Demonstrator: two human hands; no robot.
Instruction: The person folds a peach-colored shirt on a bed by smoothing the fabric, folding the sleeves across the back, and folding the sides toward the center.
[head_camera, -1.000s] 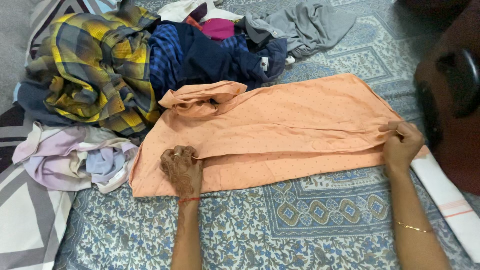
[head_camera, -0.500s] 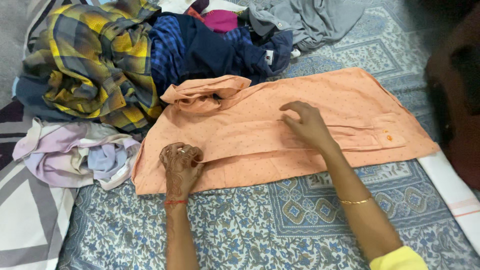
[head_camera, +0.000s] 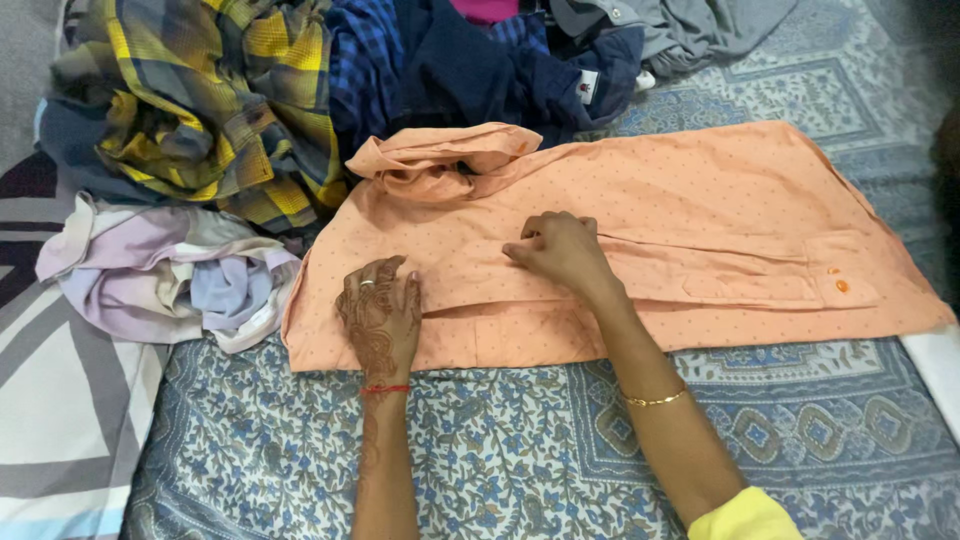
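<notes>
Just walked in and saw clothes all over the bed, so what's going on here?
A person is working on an orange dotted shirt spread flat on a blue patterned bedsheet. The left hand lies flat on the shirt's near edge, and the right hand presses its middle, where a sleeve is folded across. Neither hand has a grip on the cloth. Behind lies a heap of unfolded clothes: a yellow plaid shirt, a navy garment, a grey one and a pale lilac bundle.
</notes>
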